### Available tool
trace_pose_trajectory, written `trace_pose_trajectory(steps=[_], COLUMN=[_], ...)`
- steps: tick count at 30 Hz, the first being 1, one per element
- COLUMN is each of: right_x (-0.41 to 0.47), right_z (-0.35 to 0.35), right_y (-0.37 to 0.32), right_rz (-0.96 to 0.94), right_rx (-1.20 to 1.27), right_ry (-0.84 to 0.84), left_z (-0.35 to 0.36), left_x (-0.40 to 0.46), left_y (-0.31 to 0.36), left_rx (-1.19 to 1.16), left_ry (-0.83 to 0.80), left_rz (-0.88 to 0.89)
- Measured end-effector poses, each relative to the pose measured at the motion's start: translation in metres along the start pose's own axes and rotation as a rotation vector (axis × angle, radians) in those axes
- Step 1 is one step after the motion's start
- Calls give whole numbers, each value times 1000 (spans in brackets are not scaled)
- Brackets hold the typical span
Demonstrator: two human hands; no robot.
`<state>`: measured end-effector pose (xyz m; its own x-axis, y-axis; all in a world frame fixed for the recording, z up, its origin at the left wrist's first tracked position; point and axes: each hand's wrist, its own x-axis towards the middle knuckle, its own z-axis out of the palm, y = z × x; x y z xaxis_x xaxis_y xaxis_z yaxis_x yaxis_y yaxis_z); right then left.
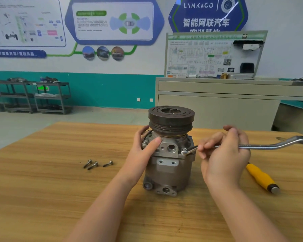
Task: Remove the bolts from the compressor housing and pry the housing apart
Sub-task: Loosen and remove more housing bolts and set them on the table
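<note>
A grey cast-metal compressor housing [168,165] stands upright near the middle of the light wooden table [42,189], its long axis vertical, with a dark grooved round pulley [171,119] on top and its mounting lugs at the bottom towards the person. The left hand [143,151] grips the housing's upper left side, fingers curled round the back and the thumb pressed across the front flange. The right hand [222,154] holds a long silver offset ring spanner [252,146], its fingers curled about the shaft; the spanner lies roughly level, running out to the right, and its near end sits on a bolt head [183,150] at the flange's right edge. Another bolt head [144,142] shows at the left edge, just beside the thumb. Three loose dark steel bolts [94,164] lie on the table to the left of the housing, well apart from it. A yellow-handled tool [261,179] lies on the table to the right, beneath the right hand.
</note>
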<state>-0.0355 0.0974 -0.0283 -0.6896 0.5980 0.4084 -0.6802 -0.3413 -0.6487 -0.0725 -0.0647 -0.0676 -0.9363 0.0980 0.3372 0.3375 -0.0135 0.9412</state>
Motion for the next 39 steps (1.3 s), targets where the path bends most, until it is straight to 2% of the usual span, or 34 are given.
trace_pose_trajectory(steps=[4,9,12,14,16,18,21,24,29,35,39], right_x=[23,48,51,54,56,50,31,15,3,-10,-19], right_z=[-2,-7,-17,-24,-25,-23,-17,-14,-15,-15,-13], right_y=[4,20,21,14,5,-2,-6,-5,0,12,19], right_rz=[214,744,817,746,596,341,-129,-413,-628,-935,-973], right_rx=[54,195,294,373,382,232,-87,-211,-266,-480,-454], right_ry=[48,-11,-30,-19,-33,-105,-306,-459,-569,-575,-610], left_z=[6,6,5,5,5,8,13,17,22,22,22], left_x=[-1,-1,-1,0,0,1,0,-3,-5,-6,-7], left_y=[-1,1,2,1,1,0,1,-1,1,4,5], left_rx=[-41,-71,-52,-22,-18,-38,-47,-36,-36,-20,-5], left_ry=[15,23,19,23,42,79,140,191,231,228,218], left_rz=[-18,-58,-53,-39,-29,-23,-16,-8,-20,-20,-14])
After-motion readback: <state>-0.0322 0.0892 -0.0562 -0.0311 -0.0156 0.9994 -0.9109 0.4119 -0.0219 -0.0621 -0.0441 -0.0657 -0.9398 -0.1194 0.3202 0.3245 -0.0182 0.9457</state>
